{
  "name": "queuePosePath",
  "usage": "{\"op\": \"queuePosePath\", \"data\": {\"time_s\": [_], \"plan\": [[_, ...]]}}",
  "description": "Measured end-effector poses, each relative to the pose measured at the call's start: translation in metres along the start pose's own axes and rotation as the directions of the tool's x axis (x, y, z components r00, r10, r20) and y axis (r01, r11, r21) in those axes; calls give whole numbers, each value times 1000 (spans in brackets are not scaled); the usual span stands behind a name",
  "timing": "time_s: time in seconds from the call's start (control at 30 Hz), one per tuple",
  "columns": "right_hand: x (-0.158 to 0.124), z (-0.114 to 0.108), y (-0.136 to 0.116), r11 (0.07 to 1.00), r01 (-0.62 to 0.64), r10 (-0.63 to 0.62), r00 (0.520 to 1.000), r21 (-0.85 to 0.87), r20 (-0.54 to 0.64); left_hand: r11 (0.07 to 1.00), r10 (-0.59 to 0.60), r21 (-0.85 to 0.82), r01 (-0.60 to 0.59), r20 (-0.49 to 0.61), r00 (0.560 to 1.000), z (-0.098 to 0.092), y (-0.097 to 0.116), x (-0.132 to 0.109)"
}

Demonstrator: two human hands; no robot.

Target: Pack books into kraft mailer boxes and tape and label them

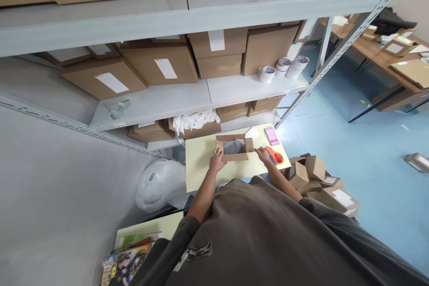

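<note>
An open cardboard box sits on the pale yellow table with its flaps folded outward. Inside it lies a grey wrapped item, whose kind I cannot make out. My left hand grips the box at its left front corner. At the right flap, my right hand has its fingers stretched out to the flap's edge; whether they touch is too small to tell. Close beside that hand lies an orange-red tape dispenser. A pink phone-like object is farther back.
Metal shelving with cartons rises behind the table, and its middle shelf holds tape rolls. Cardboard boxes are heaped on the floor at right. A white plastic bag stands left, above magazines on another surface.
</note>
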State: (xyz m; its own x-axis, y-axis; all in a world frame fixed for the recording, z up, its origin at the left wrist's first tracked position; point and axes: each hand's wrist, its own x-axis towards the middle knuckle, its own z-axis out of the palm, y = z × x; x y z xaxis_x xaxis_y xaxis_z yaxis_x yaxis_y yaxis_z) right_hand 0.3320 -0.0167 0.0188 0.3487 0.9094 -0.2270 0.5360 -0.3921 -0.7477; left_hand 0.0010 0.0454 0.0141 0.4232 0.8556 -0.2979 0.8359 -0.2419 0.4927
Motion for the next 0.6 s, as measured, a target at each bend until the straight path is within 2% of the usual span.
{"op": "queuePosePath", "data": {"time_s": [0.1,0.17,0.3,0.37,0.5,0.6], "plan": [[-2,21,-13,997,31,-33,999,66,35,1000,-3,-19,3,-31,1000,1,-9,-3],[1,35,-26,989,77,-90,990,130,104,997,-5,-76,2,-36,999,1,-18,-8],[8,53,-47,976,198,-216,914,87,345,971,-77,-234,54,-93,993,2,-33,-22],[10,57,-51,969,247,-240,890,33,387,939,-150,-329,99,-133,980,1,-37,-26],[15,65,-50,950,306,-304,883,52,357,821,-328,-543,178,-193,925,1,-37,-25],[19,76,-50,973,219,-230,949,73,214,784,-451,-575,236,-265,852,7,-28,-19]]}}
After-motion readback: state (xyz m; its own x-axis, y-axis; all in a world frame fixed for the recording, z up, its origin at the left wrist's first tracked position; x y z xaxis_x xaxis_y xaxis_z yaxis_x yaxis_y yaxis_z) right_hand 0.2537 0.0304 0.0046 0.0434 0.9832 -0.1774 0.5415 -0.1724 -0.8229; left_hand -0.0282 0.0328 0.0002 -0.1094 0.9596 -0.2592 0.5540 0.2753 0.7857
